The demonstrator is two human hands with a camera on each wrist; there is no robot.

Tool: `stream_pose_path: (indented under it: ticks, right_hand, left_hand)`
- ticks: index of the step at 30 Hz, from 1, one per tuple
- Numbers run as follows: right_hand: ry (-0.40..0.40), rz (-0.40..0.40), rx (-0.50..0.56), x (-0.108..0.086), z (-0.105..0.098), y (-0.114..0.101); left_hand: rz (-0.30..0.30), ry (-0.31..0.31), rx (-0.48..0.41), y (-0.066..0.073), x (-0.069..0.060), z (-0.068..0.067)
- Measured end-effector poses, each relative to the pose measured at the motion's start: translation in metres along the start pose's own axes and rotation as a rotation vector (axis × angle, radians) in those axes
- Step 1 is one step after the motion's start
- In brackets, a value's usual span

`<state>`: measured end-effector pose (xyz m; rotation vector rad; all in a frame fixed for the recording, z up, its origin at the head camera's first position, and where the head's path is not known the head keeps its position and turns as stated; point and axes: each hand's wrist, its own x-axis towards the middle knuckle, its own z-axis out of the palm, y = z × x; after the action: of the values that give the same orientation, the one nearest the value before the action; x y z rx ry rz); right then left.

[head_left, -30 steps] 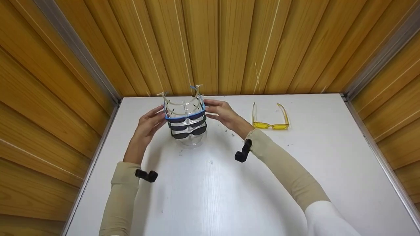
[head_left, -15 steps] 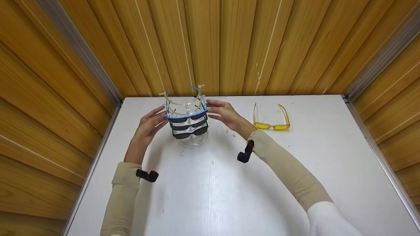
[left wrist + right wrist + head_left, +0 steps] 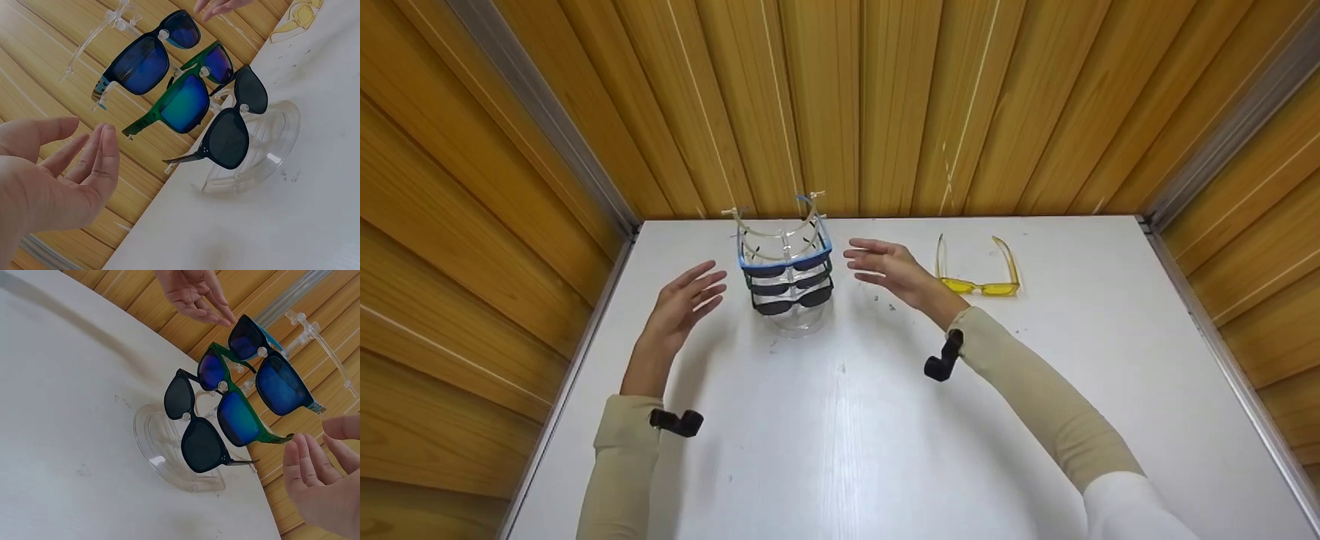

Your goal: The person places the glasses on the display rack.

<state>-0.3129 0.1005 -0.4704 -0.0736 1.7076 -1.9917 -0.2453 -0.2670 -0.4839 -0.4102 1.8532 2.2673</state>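
A clear plastic display stand [image 3: 799, 327] carries three pairs of sunglasses, one above another. On top are blue-and-black sunglasses [image 3: 140, 66] with blue lenses. Green-framed sunglasses [image 3: 187, 104] with mirrored lenses sit in the middle, and black sunglasses [image 3: 201, 444] with dark lenses sit lowest. My left hand [image 3: 677, 306] hovers left of the stand, its fingers relaxed and apart from the glasses. On the other side, my right hand [image 3: 896, 271] is held in the air with loosely bent fingers, and nothing is in it. The stand's uppermost bar holds no glasses.
Yellow sunglasses [image 3: 979, 288] lie on the white table [image 3: 840, 435] to the right, temples unfolded toward the back. Wood-patterned panels [image 3: 885, 112] rise behind the table and at both sides. Small marks dot the tabletop.
Both hands have drawn away from the top blue sunglasses, the left one to the left and nearer, the right one to the right. The glasses stay on the stand.
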Motion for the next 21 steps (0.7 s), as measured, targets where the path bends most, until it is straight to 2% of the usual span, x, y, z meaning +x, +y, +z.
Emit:
stream_pose_path:
  ticks: [5, 9, 16, 21]
  right_hand:
    - [-0.024, 0.012, -0.031, -0.006, -0.014, 0.010]
    - [-0.047, 0.029, -0.076, -0.013, -0.026, 0.019]
    - [-0.056, 0.059, -0.075, -0.026, -0.047, 0.031]
    - [-0.062, 0.051, -0.066, -0.036, -0.063, 0.037]
  left_hand:
    - [0.019, -0.020, 0.043, -0.013, -0.008, -0.007]
    - [0.030, -0.048, 0.117, -0.025, -0.014, -0.006]
    - [0.043, -0.103, 0.225, -0.044, -0.020, 0.008]
    - [0.021, -0.162, 0.280, -0.055, -0.022, 0.022]
